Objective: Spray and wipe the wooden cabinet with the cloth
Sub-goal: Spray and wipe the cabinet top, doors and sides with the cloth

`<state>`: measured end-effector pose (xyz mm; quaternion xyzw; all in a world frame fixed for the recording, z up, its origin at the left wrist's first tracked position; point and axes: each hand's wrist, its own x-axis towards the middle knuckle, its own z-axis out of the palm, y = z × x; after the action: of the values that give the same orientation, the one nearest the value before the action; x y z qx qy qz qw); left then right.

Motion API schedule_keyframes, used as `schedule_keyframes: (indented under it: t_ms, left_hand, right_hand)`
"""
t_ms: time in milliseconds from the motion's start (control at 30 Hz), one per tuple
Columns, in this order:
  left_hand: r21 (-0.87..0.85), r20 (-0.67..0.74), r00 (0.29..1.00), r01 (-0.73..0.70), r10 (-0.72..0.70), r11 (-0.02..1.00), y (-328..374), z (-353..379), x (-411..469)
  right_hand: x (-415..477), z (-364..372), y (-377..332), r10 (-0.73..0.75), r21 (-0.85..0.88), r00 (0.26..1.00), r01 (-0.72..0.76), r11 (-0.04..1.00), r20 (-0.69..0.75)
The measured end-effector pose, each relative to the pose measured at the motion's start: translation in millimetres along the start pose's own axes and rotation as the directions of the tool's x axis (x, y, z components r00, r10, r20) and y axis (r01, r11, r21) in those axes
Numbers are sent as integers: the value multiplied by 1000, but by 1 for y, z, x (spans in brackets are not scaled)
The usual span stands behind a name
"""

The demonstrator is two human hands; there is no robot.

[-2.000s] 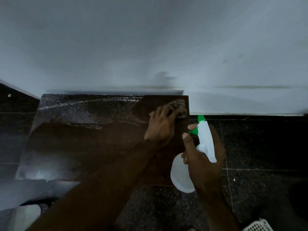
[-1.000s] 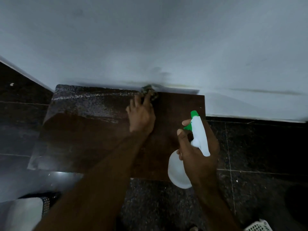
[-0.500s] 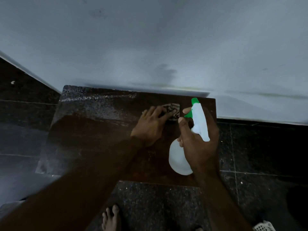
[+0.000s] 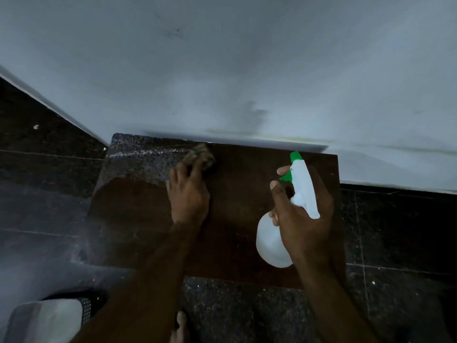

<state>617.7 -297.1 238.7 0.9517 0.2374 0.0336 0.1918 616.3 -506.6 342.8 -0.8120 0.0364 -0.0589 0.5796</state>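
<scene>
A: While the left hand point(image 4: 189, 194) sits at centre frame, what's under it?
B: Cloth point(image 4: 200, 156), bunched, patterned; fingers point(image 4: 195, 173) laid over its near edge, pressing it onto the wooden cabinet point(image 4: 237, 194) top near the back edge, just below the wall point(image 4: 222, 70); can't tell if they curl round it, blurred.
A: Right hand point(image 4: 303, 219)?
B: Centre right; fingers curled round the neck of the spray bottle point(image 4: 272, 241); white body, green nozzle point(image 4: 295, 156) pointing to the upper part of the frame; one fingertip on the green trigger point(image 4: 286, 177); bottle held above the cabinet's right half.
A: Cabinet surface?
B: Dark brown; upper-left part shiny and speckled, looks wet; cloth sits at the edge of that patch.
A: Surroundings?
B: Dark tiled floor point(image 4: 395, 231) left, right and below; bare toes point(image 4: 180, 320) at bottom centre; pale blurry object point(image 4: 47, 320) at lower left, can't tell what.
</scene>
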Motion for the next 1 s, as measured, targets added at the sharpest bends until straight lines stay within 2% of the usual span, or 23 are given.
schedule_keyframes:
  t_ms: [33,67,133,200,233,267,300,367,400,433,467,500,567,600,633,667,733,767,800,867,933,967,1000]
  left_hand:
    - [-35,-52,989,139,-141,990,10,1,-2]
    - [-46,-34,989,143,-145,989,23,4,-7]
    - [-12,136,971,-198,197,980,31,9,-24]
    - [-34,353,766,-564,538,825,11,-3,-12]
    - [-14,392,697,-648,600,762,-5,-7,6]
    - [29,377,711,-650,594,759,-18,-8,25]
    - [89,284,808,-558,516,825,-29,-9,44]
    - [17,-12,993,-121,122,992,-36,-12,65]
    - [-23,-81,995,50,-52,998,-26,-11,61]
    - [-30,-85,991,97,-99,995,-12,-9,52]
    - [-6,-24,999,22,-23,1000,1,-6,39]
    - [19,79,982,-175,173,984,9,-5,25]
    - [-25,347,767,-567,539,823,10,-10,9]
    - [-32,422,651,-685,631,728,-1,-14,21]
    - [2,431,622,-726,654,688,-11,-14,36]
    - [61,382,685,-689,621,722,-20,-14,51]
    - [81,146,937,-331,317,940,-28,-17,68]
    - [40,59,991,-126,124,991,-20,-17,64]
    - [13,28,998,-55,55,998,-10,-14,55]
    - [6,144,941,-309,305,951,4,-6,32]
    - [-43,338,736,-611,587,790,-4,-10,24]
    - [-19,375,687,-665,622,746,-17,-17,32]
    - [48,342,723,-651,600,758,-32,-19,43]
  right_hand:
    - [-1,3,0,0,-4,1000,0,1000,-4]
    - [-1,6,2,-1,-10,1000,1,1000,-4]
    - [-2,12,6,-20,-23,1000,20,1000,8]
    - [-4,16,4,-45,-18,999,45,999,6]
    - [-5,17,2,-65,-28,998,65,997,-9]
    - [-5,19,2,-82,-37,997,81,996,-16]
    - [-7,20,1,-79,-39,997,78,996,-22]
    - [-11,20,7,-81,-32,995,79,996,-58]
    - [-11,19,11,-86,-26,995,85,996,-58]
    - [-12,19,10,-85,-21,995,84,996,-48]
    - [-13,18,11,-93,-12,995,92,996,-33]
    - [-13,19,8,-97,-6,995,97,995,-24]
    - [-11,19,3,-101,-12,995,101,995,-15]
    - [-10,18,2,-95,-4,995,95,995,-3]
    - [-10,20,0,-105,-7,994,105,994,1]
    - [-10,20,2,-133,-15,991,133,991,-4]
    - [-12,23,0,-152,9,988,152,988,-14]
    - [-13,23,1,-139,30,990,140,990,-17]
    - [-13,25,3,-123,44,992,123,991,-7]
    - [-13,32,5,-121,25,992,121,992,23]
    - [-12,37,3,-145,-28,989,144,989,-7]
    - [-14,42,-1,-138,-42,990,137,990,-17]
    - [-15,45,-2,-142,-54,990,142,988,-9]
